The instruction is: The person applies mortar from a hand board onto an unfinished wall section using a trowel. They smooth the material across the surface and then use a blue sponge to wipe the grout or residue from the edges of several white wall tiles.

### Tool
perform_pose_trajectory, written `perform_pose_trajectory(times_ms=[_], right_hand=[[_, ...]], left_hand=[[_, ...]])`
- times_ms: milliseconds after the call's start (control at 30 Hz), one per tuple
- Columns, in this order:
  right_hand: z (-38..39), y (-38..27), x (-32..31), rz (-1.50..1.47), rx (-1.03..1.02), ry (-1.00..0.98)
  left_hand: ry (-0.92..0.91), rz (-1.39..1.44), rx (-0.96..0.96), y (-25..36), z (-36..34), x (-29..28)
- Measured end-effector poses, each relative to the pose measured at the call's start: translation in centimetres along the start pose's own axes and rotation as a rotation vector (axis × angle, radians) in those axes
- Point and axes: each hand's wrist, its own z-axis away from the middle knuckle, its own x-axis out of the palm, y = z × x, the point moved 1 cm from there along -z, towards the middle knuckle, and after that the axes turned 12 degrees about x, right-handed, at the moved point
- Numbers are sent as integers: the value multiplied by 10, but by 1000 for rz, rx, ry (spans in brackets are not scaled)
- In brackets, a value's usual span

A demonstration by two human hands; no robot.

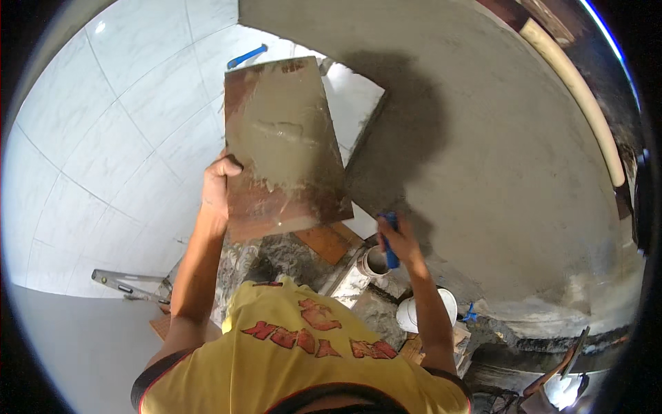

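My left hand (219, 181) grips the left edge of a brown rectangular board (276, 196), whose face is smeared with wet grey mortar (279, 124). My thumb shows on the board's front. Below and right of the board, my right hand (401, 241) is closed on a blue tool (390, 240), held near the grey plastered surface (510, 179); its working end is hidden or too small to make out. White tiles (110, 138) cover the surface to the left of the board, and a short blue tool (247, 56) lies beyond the board's top edge.
A cylindrical container (376, 261) and a white bucket (431, 310) stand below my right hand. A metal level (131, 280) lies at lower left, among messy debris (241, 262) and an orange-brown piece (321, 241). A long beige roll (572, 100) runs along the right rim.
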Motion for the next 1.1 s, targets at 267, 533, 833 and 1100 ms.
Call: perform_pose_trajectory(times_ms=[267,533,833,1100], right_hand=[[62,-89,14,1018,-277,175],[1,-131,18,1033,-316,389],[-11,-161,65,-14,87,-117],[4,-120,100,791,-327,-27]], left_hand=[[-77,28,58,2,-39,-34],[-201,-98,53,16,-42,-46],[26,-399,33,-3,-30,-86],[85,-233,-76,6,-46,-98]])
